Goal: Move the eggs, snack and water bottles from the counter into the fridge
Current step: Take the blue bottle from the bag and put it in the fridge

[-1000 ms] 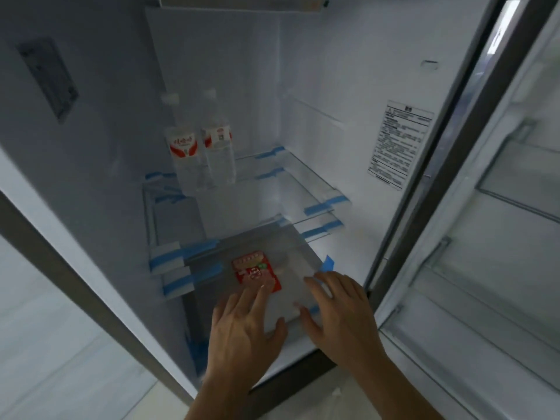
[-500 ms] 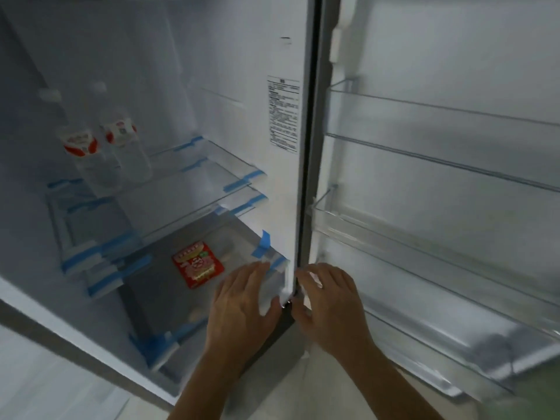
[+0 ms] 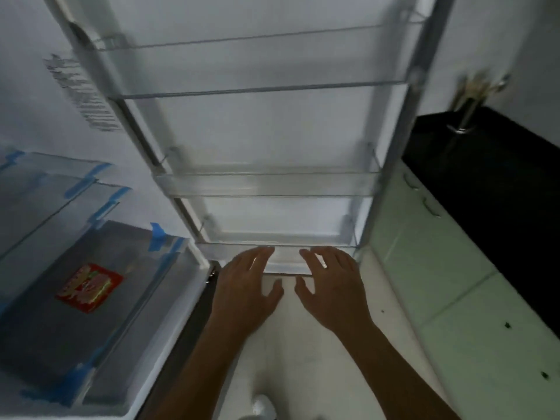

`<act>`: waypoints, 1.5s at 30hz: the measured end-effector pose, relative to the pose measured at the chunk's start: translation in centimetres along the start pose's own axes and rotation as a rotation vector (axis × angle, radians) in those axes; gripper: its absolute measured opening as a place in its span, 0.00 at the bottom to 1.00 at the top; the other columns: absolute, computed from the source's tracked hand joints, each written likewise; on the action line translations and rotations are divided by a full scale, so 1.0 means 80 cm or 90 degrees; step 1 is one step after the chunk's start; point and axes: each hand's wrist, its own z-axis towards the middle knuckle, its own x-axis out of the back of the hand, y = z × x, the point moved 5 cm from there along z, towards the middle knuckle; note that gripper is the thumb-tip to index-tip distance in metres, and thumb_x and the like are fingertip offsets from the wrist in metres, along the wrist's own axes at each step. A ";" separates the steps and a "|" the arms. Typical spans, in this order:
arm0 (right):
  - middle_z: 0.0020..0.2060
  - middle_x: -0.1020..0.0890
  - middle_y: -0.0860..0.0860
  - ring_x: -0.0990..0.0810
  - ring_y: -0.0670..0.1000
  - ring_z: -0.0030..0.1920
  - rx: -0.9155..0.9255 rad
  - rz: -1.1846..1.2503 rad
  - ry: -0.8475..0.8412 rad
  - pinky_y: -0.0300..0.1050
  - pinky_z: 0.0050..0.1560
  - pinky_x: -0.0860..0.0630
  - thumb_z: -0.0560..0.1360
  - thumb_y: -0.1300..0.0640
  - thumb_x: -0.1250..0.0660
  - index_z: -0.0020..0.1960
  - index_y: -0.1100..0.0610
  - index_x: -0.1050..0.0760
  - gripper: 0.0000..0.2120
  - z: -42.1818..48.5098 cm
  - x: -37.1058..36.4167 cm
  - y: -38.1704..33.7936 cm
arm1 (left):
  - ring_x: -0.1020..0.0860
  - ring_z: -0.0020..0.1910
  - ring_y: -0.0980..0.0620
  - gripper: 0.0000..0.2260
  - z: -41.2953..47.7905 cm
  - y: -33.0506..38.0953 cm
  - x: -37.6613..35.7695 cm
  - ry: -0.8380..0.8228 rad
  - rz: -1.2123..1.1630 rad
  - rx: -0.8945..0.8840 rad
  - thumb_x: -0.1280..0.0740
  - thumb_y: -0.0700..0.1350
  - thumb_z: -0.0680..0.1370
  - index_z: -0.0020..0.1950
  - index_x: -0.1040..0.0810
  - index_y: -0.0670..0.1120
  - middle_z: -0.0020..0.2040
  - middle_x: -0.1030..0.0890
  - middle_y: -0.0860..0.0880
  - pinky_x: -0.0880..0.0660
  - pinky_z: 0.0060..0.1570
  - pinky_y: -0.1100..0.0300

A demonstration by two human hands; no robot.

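Open fridge door blocks the way straight ahead.
The fridge door (image 3: 272, 125) and its clear door bins (image 3: 266, 184) stand directly before the left hand (image 3: 245, 286) and right hand (image 3: 330, 286), both spread at the lowest bin. Leftward the fridge compartment (image 3: 133, 165) is open, though taped glass shelves (image 3: 51, 183) leave only narrow slots above the snack packet (image 3: 89, 287). Rightward, pale green cabinet fronts (image 3: 424, 268) and the black counter (image 3: 491, 189) wall the floor strip (image 3: 303, 344).

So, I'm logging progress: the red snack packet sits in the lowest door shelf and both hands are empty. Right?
Not quite. The head view shows the red snack packet at the clear drawer in the fridge's main compartment, not in the lowest door shelf. The left hand and right hand are indeed empty.
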 end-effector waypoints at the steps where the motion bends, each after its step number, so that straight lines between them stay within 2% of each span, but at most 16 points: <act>1: 0.57 0.17 0.54 0.21 0.55 0.60 -0.034 -0.020 0.009 0.55 0.65 0.26 0.74 0.46 0.35 0.63 0.55 0.21 0.22 -0.010 0.016 0.017 | 0.23 0.63 0.46 0.28 0.007 0.021 -0.009 -0.013 -0.010 -0.035 0.30 0.55 0.71 0.69 0.26 0.48 0.65 0.21 0.47 0.26 0.64 0.45; 6: 0.57 0.18 0.52 0.22 0.54 0.60 -0.214 -0.132 0.030 0.54 0.65 0.27 0.73 0.45 0.36 0.63 0.52 0.23 0.22 -0.072 0.087 0.088 | 0.22 0.61 0.46 0.26 0.031 0.129 -0.053 -0.076 -0.076 -0.227 0.31 0.54 0.71 0.68 0.25 0.47 0.64 0.20 0.47 0.25 0.61 0.47; 11: 0.58 0.19 0.53 0.21 0.56 0.60 -0.396 -0.249 0.070 0.55 0.63 0.26 0.74 0.44 0.37 0.63 0.52 0.24 0.21 -0.160 0.144 0.115 | 0.21 0.56 0.48 0.24 0.018 0.228 -0.093 -0.165 -0.156 -0.434 0.31 0.53 0.73 0.67 0.26 0.47 0.60 0.20 0.49 0.22 0.54 0.50; 16: 0.58 0.19 0.52 0.21 0.57 0.59 -0.600 -0.310 0.141 0.56 0.60 0.25 0.74 0.45 0.38 0.63 0.53 0.24 0.21 -0.247 0.175 0.095 | 0.25 0.64 0.51 0.26 -0.023 0.278 -0.115 -0.256 -0.192 -0.605 0.33 0.54 0.74 0.70 0.29 0.50 0.65 0.23 0.53 0.25 0.61 0.52; 22: 0.57 0.20 0.51 0.22 0.55 0.58 -0.801 -0.366 0.195 0.53 0.59 0.26 0.73 0.45 0.37 0.63 0.52 0.25 0.21 -0.325 0.185 0.035 | 0.25 0.65 0.50 0.26 -0.083 0.308 -0.121 -0.334 -0.265 -0.764 0.38 0.55 0.73 0.70 0.28 0.48 0.65 0.22 0.51 0.25 0.61 0.51; 35: 0.58 0.20 0.50 0.22 0.55 0.58 -1.077 -0.496 0.282 0.52 0.61 0.27 0.72 0.43 0.36 0.65 0.52 0.25 0.23 -0.491 0.232 -0.097 | 0.26 0.66 0.50 0.28 -0.280 0.390 -0.095 -0.462 -0.347 -1.030 0.43 0.58 0.74 0.70 0.26 0.46 0.66 0.22 0.50 0.27 0.63 0.52; 40: 0.60 0.21 0.50 0.23 0.55 0.61 -1.167 -0.514 0.315 0.52 0.63 0.28 0.74 0.43 0.37 0.66 0.51 0.26 0.23 -0.568 0.253 -0.118 | 0.26 0.66 0.50 0.27 -0.364 0.431 -0.097 -0.489 -0.340 -1.122 0.43 0.57 0.74 0.70 0.27 0.47 0.66 0.22 0.50 0.27 0.63 0.52; 45: 0.59 0.20 0.51 0.24 0.56 0.62 -1.205 -0.536 0.350 0.54 0.63 0.29 0.74 0.44 0.37 0.66 0.51 0.25 0.23 -0.655 0.287 -0.119 | 0.25 0.63 0.49 0.25 -0.448 0.488 -0.107 -0.503 -0.316 -1.173 0.40 0.56 0.74 0.69 0.26 0.47 0.65 0.22 0.49 0.26 0.60 0.52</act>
